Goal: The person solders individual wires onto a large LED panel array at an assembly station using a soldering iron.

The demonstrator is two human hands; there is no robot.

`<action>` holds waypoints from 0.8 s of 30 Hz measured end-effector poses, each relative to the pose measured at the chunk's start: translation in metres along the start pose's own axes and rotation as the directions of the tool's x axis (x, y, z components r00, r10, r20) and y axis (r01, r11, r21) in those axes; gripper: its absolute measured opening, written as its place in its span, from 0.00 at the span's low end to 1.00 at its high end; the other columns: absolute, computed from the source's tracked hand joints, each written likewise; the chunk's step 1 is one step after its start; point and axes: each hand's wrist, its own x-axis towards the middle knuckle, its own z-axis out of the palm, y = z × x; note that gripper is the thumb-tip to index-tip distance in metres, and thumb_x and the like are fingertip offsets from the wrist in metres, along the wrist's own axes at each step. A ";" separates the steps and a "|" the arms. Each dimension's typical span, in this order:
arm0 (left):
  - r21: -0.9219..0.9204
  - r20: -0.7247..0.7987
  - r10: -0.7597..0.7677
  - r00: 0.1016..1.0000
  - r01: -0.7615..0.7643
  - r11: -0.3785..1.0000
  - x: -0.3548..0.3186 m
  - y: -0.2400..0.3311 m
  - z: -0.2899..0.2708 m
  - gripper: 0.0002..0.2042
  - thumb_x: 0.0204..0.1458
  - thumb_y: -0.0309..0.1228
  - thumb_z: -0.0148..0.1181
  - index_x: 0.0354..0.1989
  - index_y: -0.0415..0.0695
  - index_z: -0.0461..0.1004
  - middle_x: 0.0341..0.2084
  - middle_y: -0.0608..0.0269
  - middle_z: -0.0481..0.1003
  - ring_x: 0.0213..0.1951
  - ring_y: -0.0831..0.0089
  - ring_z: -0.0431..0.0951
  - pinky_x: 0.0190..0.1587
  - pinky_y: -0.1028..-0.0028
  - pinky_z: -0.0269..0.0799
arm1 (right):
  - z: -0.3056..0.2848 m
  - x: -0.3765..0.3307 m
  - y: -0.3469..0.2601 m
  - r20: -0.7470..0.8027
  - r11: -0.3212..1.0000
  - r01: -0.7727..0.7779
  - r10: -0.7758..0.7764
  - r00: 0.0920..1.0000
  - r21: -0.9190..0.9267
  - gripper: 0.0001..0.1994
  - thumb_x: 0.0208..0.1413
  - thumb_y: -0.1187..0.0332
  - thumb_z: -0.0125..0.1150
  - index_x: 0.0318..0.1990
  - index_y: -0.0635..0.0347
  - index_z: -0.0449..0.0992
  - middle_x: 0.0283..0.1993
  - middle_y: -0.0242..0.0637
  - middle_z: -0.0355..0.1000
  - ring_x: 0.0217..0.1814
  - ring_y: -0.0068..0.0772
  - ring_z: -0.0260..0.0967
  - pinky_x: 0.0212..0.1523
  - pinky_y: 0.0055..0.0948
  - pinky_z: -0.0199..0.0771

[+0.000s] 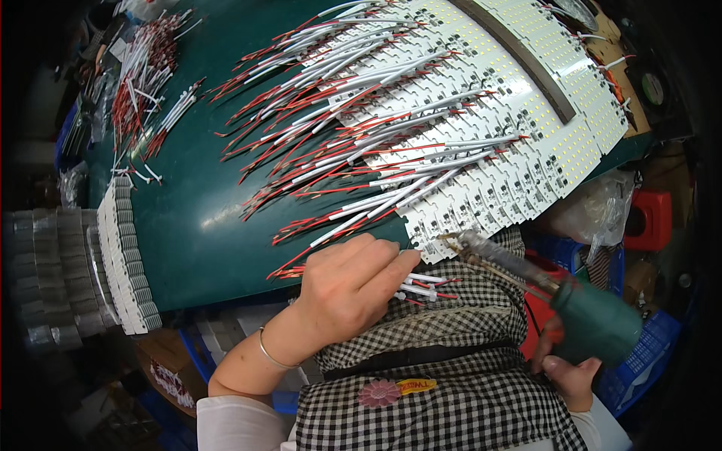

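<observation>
My left hand (350,284) is closed round a small bundle of red and white wires (426,281), whose ends stick out on both sides of the fist. Its fingertips are at the near corner of a sheet of white LED circuit boards (481,197). In my right hand (569,378) is a green-handled soldering gun (599,319). The gun's metal tip points left, close to the boards' near edge beside my left fingertips; whether it touches cannot be told. Rows of red and white wires (361,154) lie across the boards, their loose ends fanning out to the left.
A dark curved bar (526,56) rests across the boards. On the green tabletop (195,252) lie a heap of wires (143,79) at the far left and stacked white strips (126,255) along the left edge. Blue crates (639,361) and a red container (649,219) stand at the right.
</observation>
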 end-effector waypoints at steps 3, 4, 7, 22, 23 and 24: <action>0.010 0.004 -0.011 1.000 0.011 1.000 0.000 0.000 -0.001 0.21 0.24 0.20 0.56 0.34 0.38 0.79 0.25 0.56 0.75 0.21 0.66 0.74 0.20 0.73 0.68 | 0.011 0.007 -0.013 -0.166 0.986 0.082 -0.057 0.984 0.147 0.31 0.36 0.70 0.69 0.50 0.78 0.65 0.28 0.44 0.69 0.17 0.27 0.66 0.16 0.19 0.65; 0.009 0.002 -0.007 1.000 0.007 1.000 0.000 0.000 0.000 0.21 0.24 0.20 0.56 0.34 0.38 0.79 0.25 0.56 0.75 0.21 0.66 0.74 0.20 0.73 0.68 | 0.008 0.006 -0.011 -0.168 0.986 0.085 -0.061 0.984 0.145 0.31 0.36 0.70 0.69 0.50 0.78 0.65 0.28 0.44 0.69 0.17 0.27 0.66 0.16 0.19 0.65; 0.041 -0.005 0.035 0.999 -0.035 0.999 0.000 0.000 -0.002 0.17 0.30 0.21 0.58 0.36 0.38 0.76 0.24 0.62 0.70 0.21 0.72 0.70 0.19 0.74 0.64 | 0.006 0.009 -0.010 -0.320 0.931 0.360 -0.359 0.877 -0.059 0.35 0.37 0.66 0.70 0.53 0.78 0.63 0.25 0.42 0.69 0.17 0.25 0.65 0.16 0.19 0.64; 0.047 -0.207 -0.122 0.971 0.134 0.990 0.014 0.009 -0.015 0.22 0.26 0.17 0.60 0.38 0.41 0.79 0.26 0.60 0.74 0.23 0.68 0.75 0.23 0.74 0.71 | -0.011 0.013 -0.003 -0.156 0.946 0.311 -0.294 0.943 0.096 0.32 0.38 0.71 0.69 0.51 0.81 0.63 0.20 0.42 0.68 0.14 0.28 0.65 0.13 0.21 0.68; 0.070 -0.128 -0.146 0.981 0.155 0.985 0.012 0.010 -0.013 0.23 0.25 0.17 0.59 0.38 0.41 0.79 0.26 0.62 0.73 0.22 0.70 0.74 0.21 0.74 0.69 | -0.011 0.014 -0.001 -0.155 0.941 0.325 -0.308 0.938 0.096 0.32 0.38 0.71 0.69 0.50 0.80 0.63 0.19 0.41 0.67 0.13 0.28 0.65 0.13 0.21 0.68; 0.093 -0.049 -0.171 0.984 0.175 0.980 0.011 0.012 -0.012 0.24 0.24 0.18 0.57 0.39 0.42 0.79 0.25 0.63 0.72 0.20 0.71 0.72 0.20 0.74 0.67 | -0.013 0.014 0.001 -0.154 0.940 0.325 -0.307 0.939 0.101 0.32 0.38 0.71 0.69 0.50 0.80 0.63 0.19 0.41 0.67 0.13 0.28 0.65 0.13 0.21 0.68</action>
